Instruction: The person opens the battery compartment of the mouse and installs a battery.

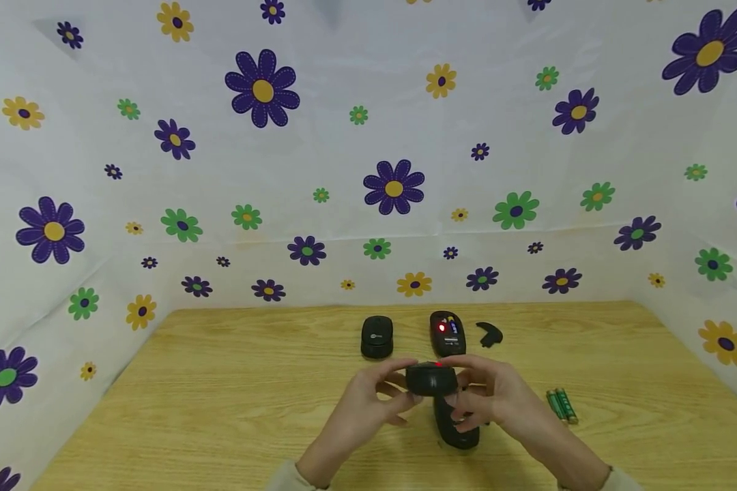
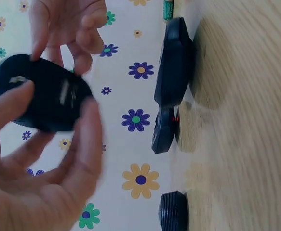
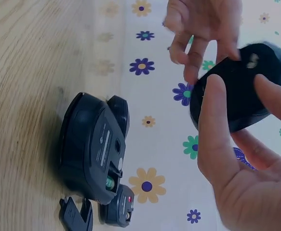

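A black computer mouse [image 1: 431, 379] is held up above the table between both hands, its underside facing upward with a red glow. The left hand [image 1: 371, 399] pinches one side with thumb and fingers. On the other side, the right hand [image 1: 502, 397] pinches it likewise. The left wrist view shows the raised mouse [image 2: 46, 94] slightly blurred. Below the hands lies a larger black mouse [image 1: 458, 426], partly covered by the right fingers. Seen from the right wrist, this larger mouse [image 3: 94, 144] is bottom up, its battery compartment uncovered with a green battery [image 3: 110, 183] inside.
Toward the back stand an upright black mouse [image 1: 377, 337] and an overturned mouse [image 1: 448, 335] with a lit red light. A curved black battery cover [image 1: 490, 334] lies beside them. Two green batteries [image 1: 562, 406] lie at the right. Flowered cloth [image 1: 319, 150] walls the wooden table [image 1: 221, 382].
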Demonstrator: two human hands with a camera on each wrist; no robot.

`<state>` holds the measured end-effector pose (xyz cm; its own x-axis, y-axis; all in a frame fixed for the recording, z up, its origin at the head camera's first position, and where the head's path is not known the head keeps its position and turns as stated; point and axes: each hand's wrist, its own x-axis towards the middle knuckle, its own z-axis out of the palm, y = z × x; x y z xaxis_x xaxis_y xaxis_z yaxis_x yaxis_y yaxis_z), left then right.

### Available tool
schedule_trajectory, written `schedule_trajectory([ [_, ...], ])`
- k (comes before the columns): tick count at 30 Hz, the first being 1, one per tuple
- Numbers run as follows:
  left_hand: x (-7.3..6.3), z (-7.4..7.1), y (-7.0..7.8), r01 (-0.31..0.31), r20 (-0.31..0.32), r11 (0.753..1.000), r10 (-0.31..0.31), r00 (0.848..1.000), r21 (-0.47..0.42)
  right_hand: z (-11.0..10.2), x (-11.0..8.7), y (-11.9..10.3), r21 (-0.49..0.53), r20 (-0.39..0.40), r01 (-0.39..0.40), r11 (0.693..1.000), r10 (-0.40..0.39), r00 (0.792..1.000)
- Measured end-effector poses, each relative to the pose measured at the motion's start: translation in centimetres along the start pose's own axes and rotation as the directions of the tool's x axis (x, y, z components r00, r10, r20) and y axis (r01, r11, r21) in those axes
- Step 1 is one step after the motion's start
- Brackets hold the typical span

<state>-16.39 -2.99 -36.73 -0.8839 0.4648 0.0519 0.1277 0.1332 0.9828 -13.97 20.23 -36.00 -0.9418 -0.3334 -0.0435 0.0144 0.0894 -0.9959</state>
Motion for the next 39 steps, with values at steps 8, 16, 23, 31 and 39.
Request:
schedule_trajectory([
  [8,0.19,0.34,0.01,-0.005,0.050,0.995,0.011,0.999,-0.103,0.46,0.18,0.31,0.034,0.004,0.002,0.999,-0.003,1.000],
  [16,0.33,0.24,0.47,0.044,0.104,0.975,-0.021,0.994,-0.216,0.34,0.05,0.15,0.083,-0.004,0.042,0.996,-0.042,0.999],
  [23,0.20,0.15,0.44,0.053,0.132,0.971,-0.022,0.991,-0.232,0.30,0.01,0.19,0.090,0.022,0.061,0.994,-0.064,0.998],
  [31,0.08,0.20,0.51,0.059,0.122,0.973,-0.032,0.992,-0.224,0.49,0.09,0.10,0.082,0.011,0.040,0.996,-0.041,0.999],
  [39,-0.05,0.43,0.55,0.073,0.120,0.979,-0.051,0.991,-0.191,0.76,0.18,0.20,0.041,-0.012,0.037,0.998,-0.037,0.999],
])
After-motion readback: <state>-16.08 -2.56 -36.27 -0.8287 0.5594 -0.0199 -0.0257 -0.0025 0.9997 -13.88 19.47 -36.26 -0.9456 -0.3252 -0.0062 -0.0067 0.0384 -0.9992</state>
